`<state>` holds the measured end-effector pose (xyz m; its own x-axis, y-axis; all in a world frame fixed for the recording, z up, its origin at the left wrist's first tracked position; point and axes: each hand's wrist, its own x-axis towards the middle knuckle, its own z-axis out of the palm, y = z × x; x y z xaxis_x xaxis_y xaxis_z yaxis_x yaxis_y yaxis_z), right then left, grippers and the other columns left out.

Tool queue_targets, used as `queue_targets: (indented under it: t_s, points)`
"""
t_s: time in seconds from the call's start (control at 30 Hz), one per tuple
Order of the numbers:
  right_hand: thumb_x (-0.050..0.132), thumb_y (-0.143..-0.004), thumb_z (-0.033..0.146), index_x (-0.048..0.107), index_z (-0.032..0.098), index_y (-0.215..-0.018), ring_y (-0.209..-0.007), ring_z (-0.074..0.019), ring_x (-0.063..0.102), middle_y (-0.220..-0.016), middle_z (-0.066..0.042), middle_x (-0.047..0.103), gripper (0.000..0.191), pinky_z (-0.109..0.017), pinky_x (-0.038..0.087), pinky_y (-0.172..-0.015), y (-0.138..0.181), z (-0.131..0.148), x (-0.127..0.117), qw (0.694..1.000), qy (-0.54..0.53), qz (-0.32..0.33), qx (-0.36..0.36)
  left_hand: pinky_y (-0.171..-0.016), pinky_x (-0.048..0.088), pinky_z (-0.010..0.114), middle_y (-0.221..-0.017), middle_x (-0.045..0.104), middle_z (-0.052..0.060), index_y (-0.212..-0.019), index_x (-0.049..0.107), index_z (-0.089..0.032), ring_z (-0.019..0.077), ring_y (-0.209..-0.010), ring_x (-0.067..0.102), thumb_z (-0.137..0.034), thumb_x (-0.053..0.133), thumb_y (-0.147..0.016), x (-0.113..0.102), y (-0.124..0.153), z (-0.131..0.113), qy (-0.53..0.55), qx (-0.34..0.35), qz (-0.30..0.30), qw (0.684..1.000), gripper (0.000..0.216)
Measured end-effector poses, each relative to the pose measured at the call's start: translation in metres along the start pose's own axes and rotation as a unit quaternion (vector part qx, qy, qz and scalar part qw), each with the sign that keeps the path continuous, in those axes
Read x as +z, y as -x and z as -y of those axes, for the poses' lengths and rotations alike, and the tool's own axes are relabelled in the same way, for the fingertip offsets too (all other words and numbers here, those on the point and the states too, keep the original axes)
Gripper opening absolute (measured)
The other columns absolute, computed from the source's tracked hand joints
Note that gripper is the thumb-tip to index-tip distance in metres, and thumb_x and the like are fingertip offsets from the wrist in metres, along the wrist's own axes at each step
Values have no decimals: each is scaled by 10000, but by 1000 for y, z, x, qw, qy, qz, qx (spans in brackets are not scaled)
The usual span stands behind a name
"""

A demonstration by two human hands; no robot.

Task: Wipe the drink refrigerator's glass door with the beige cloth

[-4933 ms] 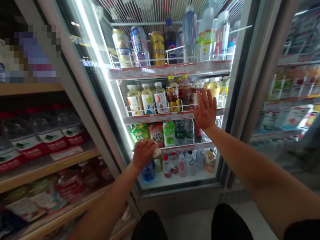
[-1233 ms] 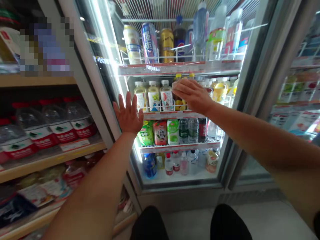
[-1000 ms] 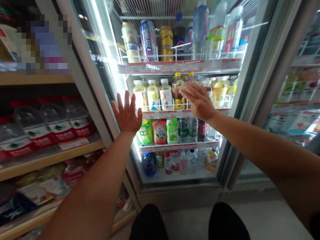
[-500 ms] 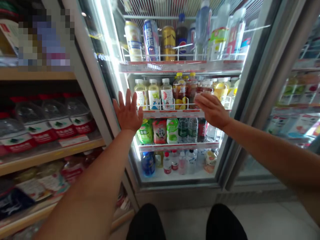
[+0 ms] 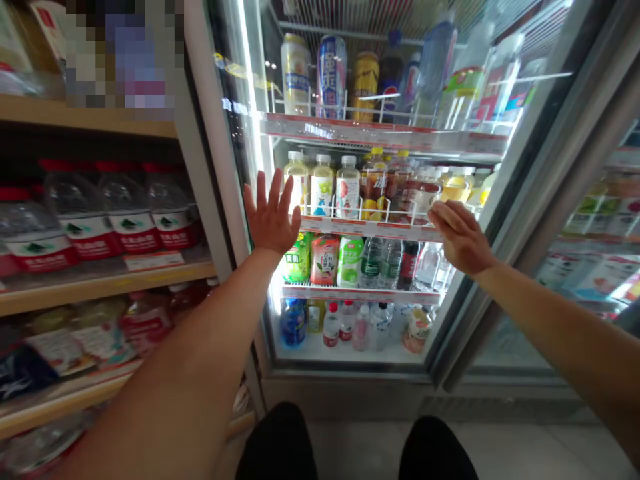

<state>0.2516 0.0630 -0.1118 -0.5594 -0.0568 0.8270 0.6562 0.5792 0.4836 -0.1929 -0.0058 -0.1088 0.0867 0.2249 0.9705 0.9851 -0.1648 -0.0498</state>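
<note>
My left hand (image 5: pixel 273 217) is raised with its fingers spread, in front of the left side of a lit drinks fridge (image 5: pixel 355 369). Nothing is held in it. Across from it, near the right side of the fridge, my right hand (image 5: pixel 461 237) has its fingers stretched out side by side, with no object visible in it. Reflections lie on the fridge's glass; I cannot tell whether either hand touches it. Between the hands stand white-capped bottles (image 5: pixel 348 190) and a yellow-capped tea bottle (image 5: pixel 374 183). A green bottle (image 5: pixel 350 261) is on the shelf below.
Tall cans (image 5: pixel 331 77) and bottles fill the top fridge shelf, and small bottles (image 5: pixel 331 325) stand at the bottom. To the left, wooden shelves (image 5: pixel 100 293) hold large red-capped water bottles (image 5: pixel 87 217). A second fridge (image 5: pixel 595 220) adjoins on the right.
The view has shifted slightly, with the upper fridge shelves moving right in the picture. My right hand appears further right and a little lower; both hands keep nearly the same pose.
</note>
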Motion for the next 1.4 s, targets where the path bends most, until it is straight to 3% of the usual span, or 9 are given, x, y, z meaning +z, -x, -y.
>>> queue_targets:
  t_s: [0.13, 0.23, 0.43, 0.67, 0.83, 1.07, 1.2, 1.3, 1.4]
  points:
    - [419, -1038, 170, 522, 306, -1520, -1463, -312, 473, -1517, -79, 585, 512, -533, 406, -1236, -31, -20, -3, 998, -4, -52, 47, -1314, -66, 545, -1697, 298, 31, -1601, 384, -236, 295, -1610, 50, -426, 466, -989, -4, -1, -4, 28, -22, 9, 999, 645]
    - [380, -1046, 175, 515, 228, -1532, -1489, -351, 426, -1546, -132, 546, 507, -573, 384, -1232, -48, -9, 4, 992, 21, -100, 77, -1312, -57, 555, -1692, 311, 28, -1596, 394, -255, 303, -1608, 62, -380, 497, -963, -7, -2, -8, 41, -30, 11, 999, 653]
    - [411, -1039, 145, 408, 390, -1578, -1452, -271, 494, -1509, -14, 597, 593, -510, 422, -1237, -75, 37, 21, 997, -60, 27, -37, -1318, -58, 524, -1689, 316, 11, -1598, 392, -270, 274, -1609, 80, -351, 495, -965, -10, -2, -10, 36, -30, 12, 999, 647]
    - [348, -1056, 204, 372, 357, -1599, -1518, -319, 388, -1576, -27, 516, 565, -609, 357, -1249, -133, 63, 42, 994, -60, -79, 55, -1321, -46, 534, -1684, 325, 2, -1590, 408, -292, 285, -1607, 83, -350, 503, -965, -12, -2, -12, 51, -38, 14, 998, 636]
    - [343, -1048, 178, 303, 432, -1609, -1457, -267, 483, -1517, 6, 576, 617, -534, 394, -1245, -143, 94, 55, 995, -87, 9, -43, -1323, -49, 521, -1684, 319, -5, -1588, 412, -284, 268, -1608, 91, -338, 497, -973, -12, -1, -11, 46, -33, 9, 998, 623]
    - [330, -1031, 151, 408, 262, -1567, -1536, -320, 347, -1613, -46, 453, 553, -585, 292, -1279, -200, 104, 66, 996, -79, -25, 12, -1319, -65, 524, -1696, 291, 1, -1606, 376, -281, 266, -1610, 56, -357, 466, -995, -10, 0, -9, 34, -27, 16, 999, 622]
    - [353, -1007, 116, 322, 325, -1607, -1526, -273, 371, -1600, -16, 479, 636, -528, 294, -1297, -203, 132, 71, 993, -103, 37, -54, -1319, -66, 507, -1695, 290, 14, -1609, 373, -267, 256, -1609, 57, -385, 446, -1014, -7, 2, -6, 20, -10, 0, 1000, 611]
    - [344, -979, 66, 240, 352, -1637, -1520, -271, 384, -1595, 9, 482, 725, -546, 283, -1303, -213, 122, 66, 990, -118, 30, -65, -1319, -67, 518, -1694, 294, 8, -1609, 374, -276, 260, -1609, 55, -391, 447, -1016, -7, 2, -6, 35, -19, -3, 999, 609]
    - [289, -1004, 86, 240, 306, -1645, -1544, -306, 338, -1606, -10, 457, 679, -583, 271, -1299, -218, 98, 61, 992, -119, -35, -4, -1321, -70, 513, -1687, 315, 1, -1604, 386, -286, 263, -1608, 65, -384, 465, -1002, -9, 1, -8, 47, -30, 4, 998, 614]
